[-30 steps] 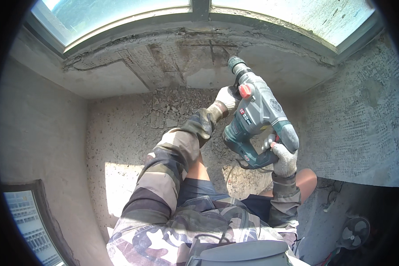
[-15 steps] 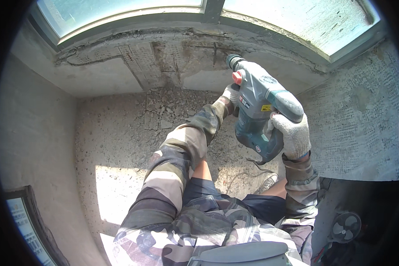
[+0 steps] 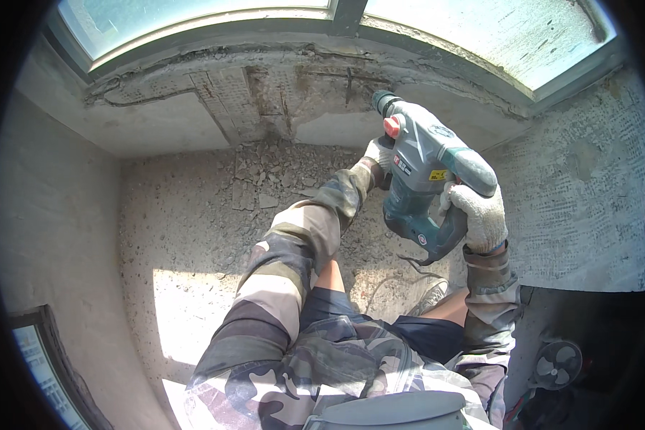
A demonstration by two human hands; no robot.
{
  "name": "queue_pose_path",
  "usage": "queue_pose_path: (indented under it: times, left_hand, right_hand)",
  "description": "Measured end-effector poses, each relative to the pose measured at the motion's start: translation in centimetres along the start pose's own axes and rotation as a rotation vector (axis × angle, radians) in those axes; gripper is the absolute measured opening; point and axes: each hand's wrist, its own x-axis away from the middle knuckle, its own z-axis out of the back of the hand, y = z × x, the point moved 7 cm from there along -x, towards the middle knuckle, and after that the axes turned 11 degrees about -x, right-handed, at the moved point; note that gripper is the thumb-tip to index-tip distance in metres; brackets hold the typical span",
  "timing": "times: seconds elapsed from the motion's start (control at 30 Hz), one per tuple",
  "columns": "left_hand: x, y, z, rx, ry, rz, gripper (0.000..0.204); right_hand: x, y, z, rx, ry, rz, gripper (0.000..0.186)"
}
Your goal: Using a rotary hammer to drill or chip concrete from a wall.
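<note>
A grey and teal rotary hammer (image 3: 417, 152) with a red knob is held in front of me, its chuck pointing up and left at the wall (image 3: 401, 122) below the window. My right hand (image 3: 482, 217), in a white knitted glove, is closed round the rear handle. Toward the front, my left hand (image 3: 380, 153), also gloved, grips the tool from its left side; the machine's body hides part of the fingers. Against the wall, the tip of the bit is hard to make out. Broken plaster and brown-stained patches (image 3: 272, 93) show left of the chuck.
Rubble (image 3: 276, 172) lies on the floor along the wall's foot. A cable (image 3: 408, 259) hangs from the tool near my shoe (image 3: 431, 295). Window frames (image 3: 347, 18) run above. A small fan (image 3: 557, 364) stands at the lower right, and a rough wall (image 3: 566, 193) rises at right.
Both hands and the rotary hammer have shifted slightly right, with the grip on it unchanged.
</note>
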Motion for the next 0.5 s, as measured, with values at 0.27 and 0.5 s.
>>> queue_pose_path:
  times: [0.27, 0.5]
  left_hand:
    - [5.9, 3.9, -2.2, -0.254, 0.147, 0.057, 0.035]
    - [-0.4, 0.7, 4.7, -0.805, 0.089, -0.111, 0.050]
  right_hand:
    - [1.5, 0.5, 0.4, -0.106, -0.006, -0.039, 0.020]
    - [0.5, 0.6, -0.3, -0.133, -0.031, -0.025, 0.018]
